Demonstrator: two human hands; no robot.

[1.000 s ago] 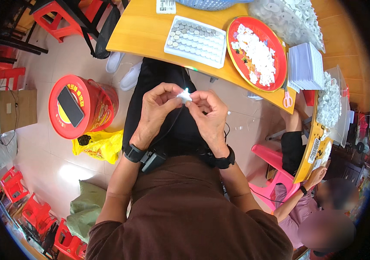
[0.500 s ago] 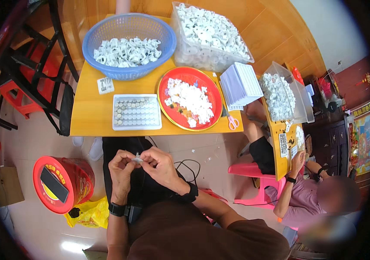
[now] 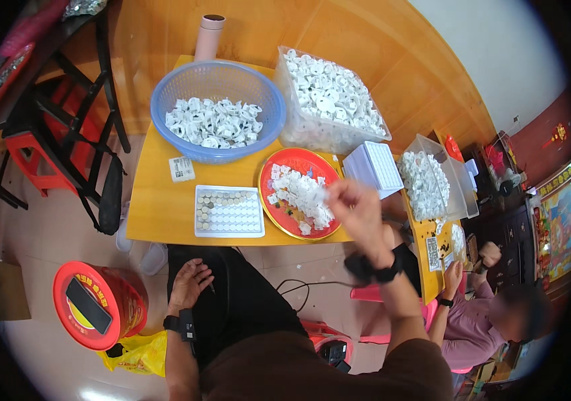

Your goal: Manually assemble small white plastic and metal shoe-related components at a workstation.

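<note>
My right hand (image 3: 361, 217) is raised over the right edge of the red round tray (image 3: 331, 175), blurred by motion. A small whitish plastic piece (image 3: 321, 194) shows at its pinched fingertips. Small white pieces (image 3: 297, 190) lie heaped on the tray. Down over my lap, my left hand (image 3: 190, 284) has its fingers curled in; a thin tip shows at them, too small to name. Left of the red tray sits a white compartment tray (image 3: 230, 227), with coin-like silvery discs (image 3: 210, 201) in some of its round pockets.
A blue basket (image 3: 165, 144) and a clear bin (image 3: 299, 137), both full of white plastic parts, stand at the back. Stacked white trays (image 3: 373, 167) are at the right. A pink flask (image 3: 209, 40) stands behind. A co-worker (image 3: 459, 321) sits at the right-hand table.
My hands have parted. The right went up and right from my lap to the red tray, the small piece at its fingertips; the left stayed low. The view has tilted upward.
</note>
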